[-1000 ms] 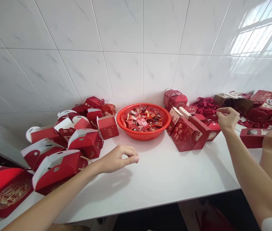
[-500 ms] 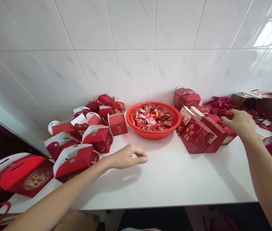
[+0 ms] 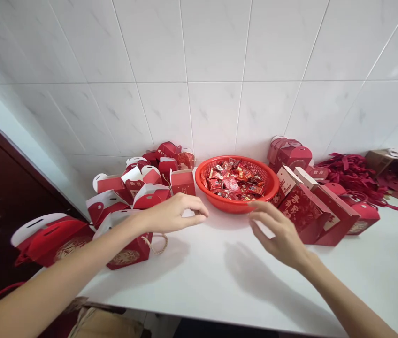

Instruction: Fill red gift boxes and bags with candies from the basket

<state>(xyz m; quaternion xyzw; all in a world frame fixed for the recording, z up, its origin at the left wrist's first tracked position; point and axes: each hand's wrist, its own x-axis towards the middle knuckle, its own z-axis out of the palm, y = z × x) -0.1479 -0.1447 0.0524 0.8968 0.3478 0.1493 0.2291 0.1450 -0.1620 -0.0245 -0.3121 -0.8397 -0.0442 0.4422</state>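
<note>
My left hand (image 3: 178, 213) hovers over the white table (image 3: 199, 277), fingers apart and holding nothing, just right of the red gift boxes. My right hand (image 3: 276, 232) is above the table in front of the red basket (image 3: 220, 205), also with spread fingers and nothing in them. Wrapped candies (image 3: 232, 184) fill the basket. Under my left forearm stands an open-topped red gift box (image 3: 139, 251) with a rope handle, partly hidden by the arm. Red patterned boxes (image 3: 304, 209) lean to the right of my right hand.
More open red boxes (image 3: 181, 182) crowd the table's left side. A closed red box (image 3: 363, 218), a heap of dark red ribbons (image 3: 352, 176) and a cardboard carton (image 3: 378, 162) are at the right. White tiled wall (image 3: 216, 112) runs behind.
My right hand has come left from the boxes on the right to the front of the basket. My left hand stays near the left boxes. The view has turned left; another person's hand left view.
</note>
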